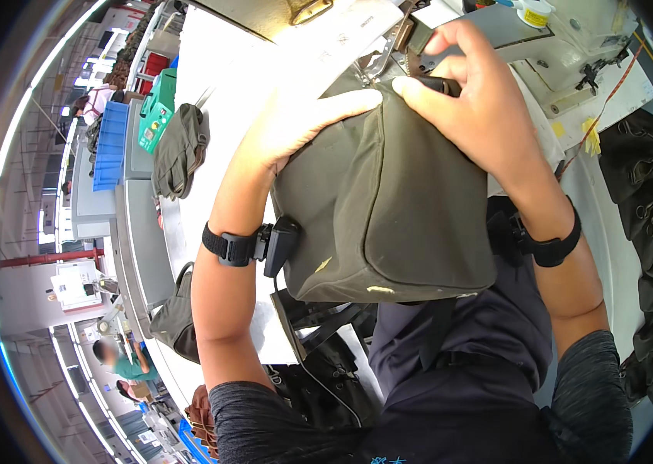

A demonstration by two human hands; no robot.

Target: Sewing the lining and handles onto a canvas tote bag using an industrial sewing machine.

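Observation:
A dark olive fabric bag (427, 209) stands in front of me, its piped seam running down the middle and pale marks along its lower edge. My left hand (307, 120) grips its upper left edge, thumb lying on top toward the seam and the other fingers hidden behind the cloth. At the upper right edge, my right hand (481, 100) pinches the fabric, thumb pressed near the seam and index finger bent upward. Between both hands, the bag's top edge lies by the metal foot of a sewing machine (377, 66). A small black part sits under my right fingers.
On the white table to the left lie an olive fabric piece (181, 151) and another one (177, 317) lower down. Behind them are a green box (158, 110) and a blue bin (111, 145). Several dark bags (651, 209) hang at right. A thread spool (533, 13) stands top right.

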